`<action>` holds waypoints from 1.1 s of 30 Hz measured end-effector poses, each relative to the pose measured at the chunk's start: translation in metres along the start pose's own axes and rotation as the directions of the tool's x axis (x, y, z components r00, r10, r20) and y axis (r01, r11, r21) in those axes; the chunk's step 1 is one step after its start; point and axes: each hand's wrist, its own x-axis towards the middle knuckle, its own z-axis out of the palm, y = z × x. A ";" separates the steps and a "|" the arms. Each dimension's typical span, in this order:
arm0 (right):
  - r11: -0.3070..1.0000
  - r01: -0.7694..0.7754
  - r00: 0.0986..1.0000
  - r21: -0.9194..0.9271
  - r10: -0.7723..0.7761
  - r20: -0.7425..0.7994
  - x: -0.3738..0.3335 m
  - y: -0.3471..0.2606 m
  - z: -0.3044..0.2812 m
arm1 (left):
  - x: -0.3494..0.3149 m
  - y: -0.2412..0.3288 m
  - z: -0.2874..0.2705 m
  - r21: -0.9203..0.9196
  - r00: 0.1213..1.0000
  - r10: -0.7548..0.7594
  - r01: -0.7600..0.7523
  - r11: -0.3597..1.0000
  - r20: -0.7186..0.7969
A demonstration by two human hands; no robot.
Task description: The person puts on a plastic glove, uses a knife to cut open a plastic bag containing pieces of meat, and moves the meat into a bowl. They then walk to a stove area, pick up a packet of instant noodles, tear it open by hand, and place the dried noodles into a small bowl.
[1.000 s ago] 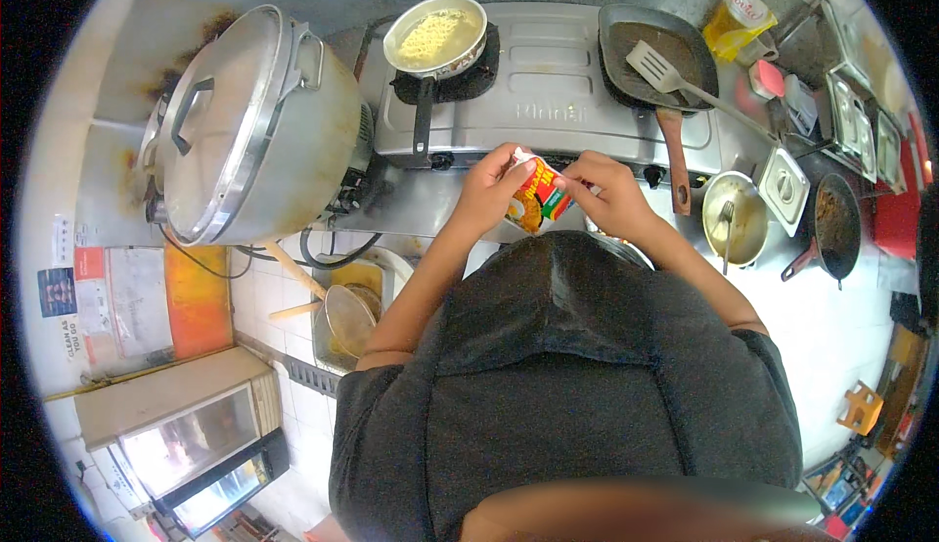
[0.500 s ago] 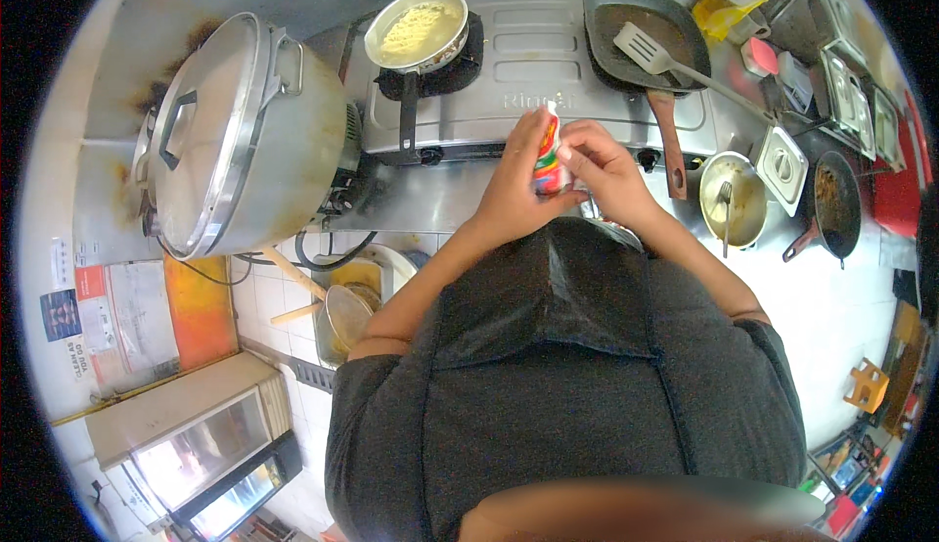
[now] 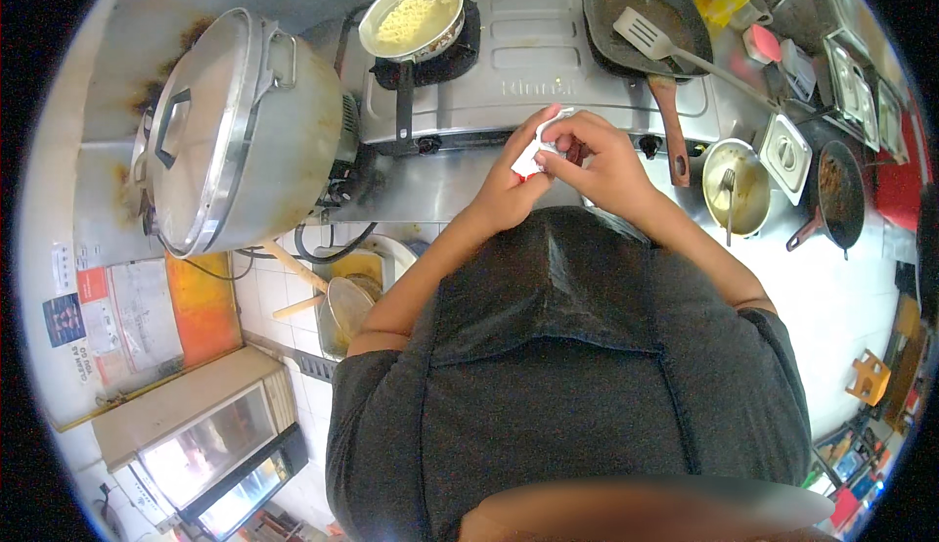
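In front of the stove, a small crumpled packet [image 3: 529, 158], white with a little red, is pinched between my hands. My left hand [image 3: 504, 190] is closed around its lower side. From the right, my right hand [image 3: 602, 158] curls its fingers and thumb over the packet's top; some fingertips are hidden. Beyond them, at the far left of the stove, a saucepan [image 3: 448, 45] holds a pale yellow noodle block [image 3: 411, 19] in liquid.
A large lidded pot [image 3: 284, 151] stands left of the stove [image 3: 533, 43]. On the right burner is a square grill pan [image 3: 606, 9] with a slotted turner [image 3: 646, 33] across it. Further right are a bowl [image 3: 753, 214] with a fork, and a frying pan [image 3: 841, 175].
The packet has turned from its red and green printed side to a mostly white side. My right hand has shifted over its top, and my left hand has moved slightly left.
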 end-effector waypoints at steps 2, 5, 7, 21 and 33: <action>0.998 0.040 0.999 -0.055 -0.040 0.001 0.000 -0.004 -0.002 | 0.000 0.002 -0.002 0.054 1.000 0.026 -0.027 0.998 0.015; 0.966 0.145 0.988 -0.216 -0.153 -0.020 0.001 -0.001 -0.005 | -0.001 0.002 -0.005 0.079 0.999 0.016 -0.019 0.997 0.036; 0.903 0.227 0.973 -0.364 -0.226 0.046 0.002 0.006 -0.008 | -0.002 -0.001 -0.008 0.049 0.999 -0.021 0.019 0.999 0.039; 0.992 0.063 0.997 -0.110 -0.068 -0.038 0.003 0.002 -0.012 | 0.004 0.012 -0.019 0.165 0.988 0.100 -0.079 0.983 -0.121; 0.930 0.189 0.981 -0.314 -0.193 0.018 0.004 0.000 -0.020 | 0.011 0.049 -0.007 0.725 0.960 0.275 -0.146 0.673 -0.062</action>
